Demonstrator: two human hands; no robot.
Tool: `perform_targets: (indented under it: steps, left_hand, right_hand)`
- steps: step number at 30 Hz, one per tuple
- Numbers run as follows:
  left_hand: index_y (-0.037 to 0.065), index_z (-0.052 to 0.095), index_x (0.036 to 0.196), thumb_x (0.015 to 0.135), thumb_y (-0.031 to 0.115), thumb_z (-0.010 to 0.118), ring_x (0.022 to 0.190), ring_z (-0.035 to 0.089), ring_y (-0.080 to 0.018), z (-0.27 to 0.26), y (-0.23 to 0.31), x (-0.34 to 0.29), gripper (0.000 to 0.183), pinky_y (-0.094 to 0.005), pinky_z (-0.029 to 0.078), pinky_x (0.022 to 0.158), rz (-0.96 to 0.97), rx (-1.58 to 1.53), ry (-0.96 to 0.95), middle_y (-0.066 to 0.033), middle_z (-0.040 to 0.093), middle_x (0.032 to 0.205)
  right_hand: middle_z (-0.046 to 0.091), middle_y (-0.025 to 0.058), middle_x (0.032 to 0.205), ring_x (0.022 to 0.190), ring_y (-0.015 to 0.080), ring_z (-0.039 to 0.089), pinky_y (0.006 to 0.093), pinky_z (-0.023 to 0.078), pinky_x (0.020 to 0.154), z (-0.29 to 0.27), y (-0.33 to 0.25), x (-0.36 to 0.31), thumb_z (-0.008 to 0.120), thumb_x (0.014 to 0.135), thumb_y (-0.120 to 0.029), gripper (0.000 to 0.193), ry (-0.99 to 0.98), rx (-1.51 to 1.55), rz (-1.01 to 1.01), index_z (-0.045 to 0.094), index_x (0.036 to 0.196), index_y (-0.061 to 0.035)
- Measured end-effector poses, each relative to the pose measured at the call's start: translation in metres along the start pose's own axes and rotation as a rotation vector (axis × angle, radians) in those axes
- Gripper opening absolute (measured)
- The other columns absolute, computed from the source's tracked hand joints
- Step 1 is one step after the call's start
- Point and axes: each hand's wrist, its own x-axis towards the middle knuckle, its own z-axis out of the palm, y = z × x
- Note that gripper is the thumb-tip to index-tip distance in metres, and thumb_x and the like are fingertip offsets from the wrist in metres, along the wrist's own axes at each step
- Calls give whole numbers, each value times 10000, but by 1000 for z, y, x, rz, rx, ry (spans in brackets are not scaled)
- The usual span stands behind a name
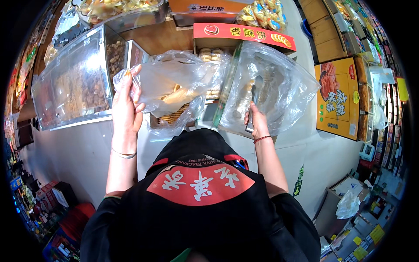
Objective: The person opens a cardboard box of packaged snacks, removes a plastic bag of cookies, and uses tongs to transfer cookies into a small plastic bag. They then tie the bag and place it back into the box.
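My left hand [126, 100] is closed on the bunched edge of a clear plastic bag [161, 74], which stretches to the right above a box of round, stacked biscuits [172, 117]. My right hand [257, 121] grips metal tongs [254, 105] by the handle end. They point away from me over an open box lined with a clear plastic sheet [283, 83]. Pale food shows dimly through this lining; its kind is unclear. I cannot tell whether the tongs touch the food.
To the left stands a clear display bin [72, 83] of brown snacks. Beyond my hands are a red-fronted box [244, 35] with pale round cakes [211, 54] and wrapped snacks [260, 15]. A yellow carton [336, 98] is at the right. Grey floor [301, 153] lies below.
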Motion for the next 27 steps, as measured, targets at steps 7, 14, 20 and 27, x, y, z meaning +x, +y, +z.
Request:
perform_targets:
  steps: [7,14,20,27]
  left_hand:
    - [44,583,1273,1015,279,477,542,249,-1,-32,14,-13,364,-177,153,434,42,-87,46,82,376,641]
    - [52,574,1276,1016,310,477,528,245,-3,-48,28,-15,379,-178,155,425,91,-113,73,77,373,633]
    - [68,521,1329,1018,330,463,520,237,-8,-42,29,-15,411,-181,145,415,83,-83,142,78,323,609]
    - [82,532,1321,1017,329,465,525,236,0,-32,29,-13,397,-176,139,419,31,-17,132,85,323,610]
  right_hand:
    - [549,42,680,476,122,516,268,415,398,34,10,-24,621,935,-328,300,37,-28,-303,516,934,-47]
    - [544,66,689,459,134,514,274,409,374,62,0,-11,668,910,-274,368,39,64,-253,468,1030,11]
    - [555,105,713,495,184,543,329,437,408,35,10,34,685,817,-122,248,85,25,-92,526,920,37]
    - [621,172,855,578,219,611,350,485,496,14,43,135,719,807,-170,436,367,-360,-80,517,1076,107]
